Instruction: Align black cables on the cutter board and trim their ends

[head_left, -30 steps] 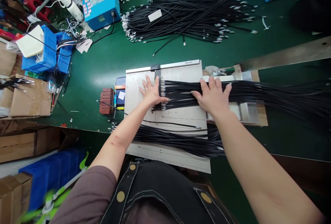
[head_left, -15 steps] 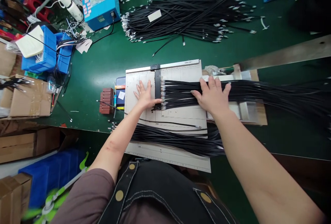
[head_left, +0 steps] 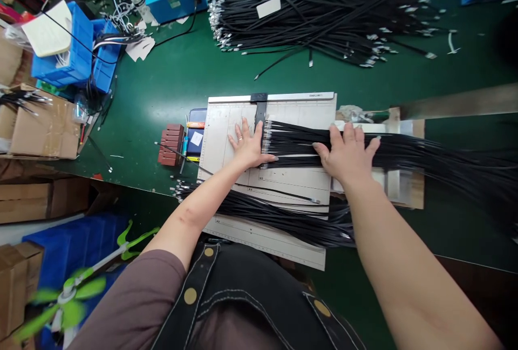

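"How is the place?"

"The table (head_left: 162, 91) is green, and the workroom is crowded. One green fan (head_left: 68, 296) is at lower left."

"What is different from the earlier frame?"

"The left hand (head_left: 247, 149) is closer to the right hand (head_left: 350, 158), its thumb now over the cable ends."

"And the black cables (head_left: 297, 145)?"

"They lie on the white board (head_left: 224, 123), under the right hand. Both hands are open, fingers spread."

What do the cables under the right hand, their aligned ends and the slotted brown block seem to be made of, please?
The cables look like flexible plastic, black with a soft sheen along smooth bends. Their ends are probably partly metal, given the silvery glints. The brown block could be wood or hard plastic; its even reddish-brown colour leaves that open.
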The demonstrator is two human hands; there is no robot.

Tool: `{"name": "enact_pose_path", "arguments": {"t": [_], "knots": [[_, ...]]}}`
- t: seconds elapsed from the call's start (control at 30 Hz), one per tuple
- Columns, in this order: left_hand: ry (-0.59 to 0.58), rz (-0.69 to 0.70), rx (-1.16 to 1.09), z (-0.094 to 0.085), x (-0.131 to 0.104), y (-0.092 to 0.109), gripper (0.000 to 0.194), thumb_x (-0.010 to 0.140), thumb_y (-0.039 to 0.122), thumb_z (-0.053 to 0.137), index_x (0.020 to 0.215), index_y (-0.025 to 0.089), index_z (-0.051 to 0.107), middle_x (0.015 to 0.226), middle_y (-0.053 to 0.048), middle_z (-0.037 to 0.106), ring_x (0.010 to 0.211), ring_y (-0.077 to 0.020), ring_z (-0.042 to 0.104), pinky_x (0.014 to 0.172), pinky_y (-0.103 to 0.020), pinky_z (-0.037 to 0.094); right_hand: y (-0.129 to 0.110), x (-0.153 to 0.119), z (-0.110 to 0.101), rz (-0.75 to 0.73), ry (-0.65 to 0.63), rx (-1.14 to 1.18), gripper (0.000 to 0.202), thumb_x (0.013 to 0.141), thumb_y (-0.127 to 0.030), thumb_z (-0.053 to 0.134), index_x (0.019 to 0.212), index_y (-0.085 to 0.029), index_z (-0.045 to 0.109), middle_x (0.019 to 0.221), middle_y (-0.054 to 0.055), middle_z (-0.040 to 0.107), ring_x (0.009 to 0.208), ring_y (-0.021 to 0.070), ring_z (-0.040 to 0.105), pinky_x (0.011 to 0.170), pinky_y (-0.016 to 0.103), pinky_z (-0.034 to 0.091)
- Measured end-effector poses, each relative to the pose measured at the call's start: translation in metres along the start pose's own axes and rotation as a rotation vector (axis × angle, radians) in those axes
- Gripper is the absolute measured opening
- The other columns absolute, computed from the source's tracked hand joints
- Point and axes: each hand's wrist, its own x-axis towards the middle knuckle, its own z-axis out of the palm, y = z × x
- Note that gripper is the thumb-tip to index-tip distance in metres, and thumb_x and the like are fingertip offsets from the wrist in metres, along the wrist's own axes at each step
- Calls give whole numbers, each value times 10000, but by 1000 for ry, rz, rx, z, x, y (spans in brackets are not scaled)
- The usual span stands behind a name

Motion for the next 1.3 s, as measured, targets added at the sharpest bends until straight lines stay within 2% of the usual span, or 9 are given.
{"name": "enact_pose_path", "arguments": {"t": [0.13,0.3,0.5,0.6,0.77,0.93,1.03,1.2,1.3], "knots": [[-76,-83,42,-1,16,11,1331,582,450,907,1612,366,68,1689,-52,-203,1524,-406,-185,1203,-661,-39,0,-2,0,1,2,-12,743,988,-577,203,1562,-122,324,1632,258,201,1517,398,151,1171,691,78],[-153,-147,76,-3,25,20,1413,565,361,920,1611,366,-29,1665,-33,-270,1518,-387,-201,1217,-633,-33,-2,-5,-1,5,-21,-20,777,993,-578,173,1565,-71,309,1632,271,183,1518,403,136,1175,683,62],[-155,-137,47,-5,23,25,1382,565,227,905,1616,360,17,1663,-34,-266,1523,-390,-181,1224,-630,-31,-1,-5,-1,8,-24,-48,797,986,-594,139,1573,-76,289,1641,250,175,1521,391,129,1181,667,62],[-112,-110,31,-4,28,24,1323,583,177,883,1610,396,78,1676,5,-241,1526,-389,-180,1220,-644,-45,0,-4,-1,12,-32,-36,795,983,-600,153,1572,-84,292,1643,248,170,1522,392,126,1182,671,58],[-32,-19,89,-7,36,18,1218,659,194,835,1606,408,101,1687,37,-213,1502,-375,-257,1201,-638,-117,-1,-4,-3,10,-35,-33,778,991,-577,172,1573,-74,289,1638,261,174,1519,402,125,1177,673,53],[-102,-31,58,-17,25,2,1333,603,331,898,1603,416,20,1674,9,-258,1494,-417,-251,1200,-659,-71,-4,-6,-4,14,-48,-53,771,994,-560,168,1572,-62,278,1637,265,171,1518,398,125,1179,669,64],[-145,-23,19,-13,9,-5,1391,565,406,922,1610,375,4,1678,-54,-244,1508,-436,-206,1203,-671,-9,-4,-6,-4,12,-29,-45,785,988,-572,153,1569,-62,289,1639,255,176,1517,390,126,1184,666,54],[-44,-55,3,-3,-6,-9,1240,670,464,843,1615,322,52,1688,-88,-200,1537,-362,-172,1220,-599,-32,-1,-3,-4,4,-49,-23,804,983,-596,168,1566,-59,302,1637,261,179,1514,396,130,1173,681,51],[-73,-106,-14,-8,-8,-13,1185,695,409,817,1607,364,61,1687,-58,-212,1551,-313,-146,1234,-552,-5,0,-3,-4,6,-40,-26,811,983,-609,164,1571,-66,297,1639,252,180,1514,395,136,1177,678,48]]}}
